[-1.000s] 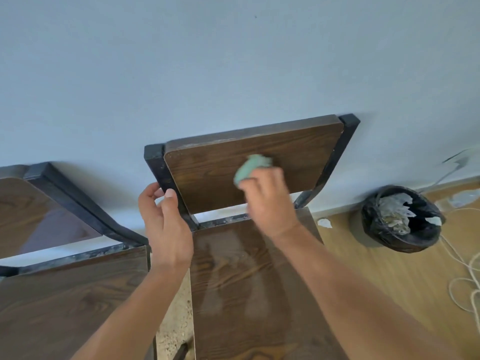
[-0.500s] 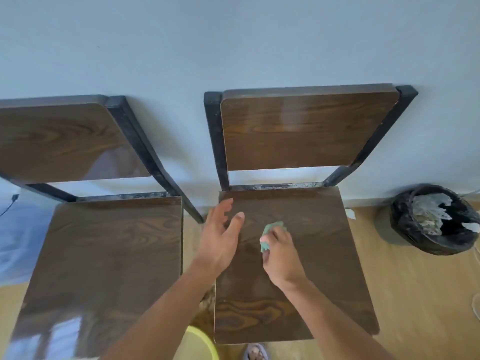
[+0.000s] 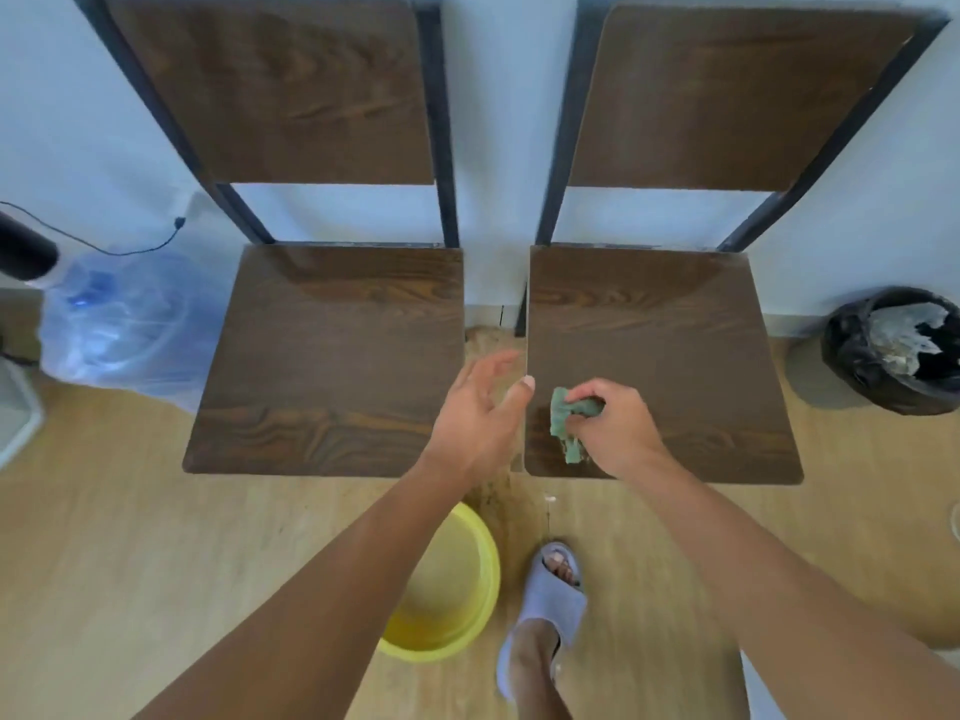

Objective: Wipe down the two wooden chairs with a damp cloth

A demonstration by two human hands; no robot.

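Note:
Two dark wooden chairs with black metal frames stand side by side against the wall: the left chair (image 3: 332, 345) and the right chair (image 3: 675, 330). My right hand (image 3: 613, 428) pinches a small green cloth (image 3: 566, 418) above the front left corner of the right chair's seat. My left hand (image 3: 480, 413) hovers empty with fingers spread over the gap between the two seats, just left of the cloth.
A yellow basin (image 3: 452, 589) sits on the wooden floor below the gap, beside my foot in a grey slide sandal (image 3: 550, 595). A black-lined trash bin (image 3: 893, 350) stands at the right. A blue water jug (image 3: 119, 319) and a black cable lie at the left.
My right hand left the right chair's backrest and came down to the seat's front with the cloth. My left hand let go of the backrest frame. The view has tilted down and pulled back.

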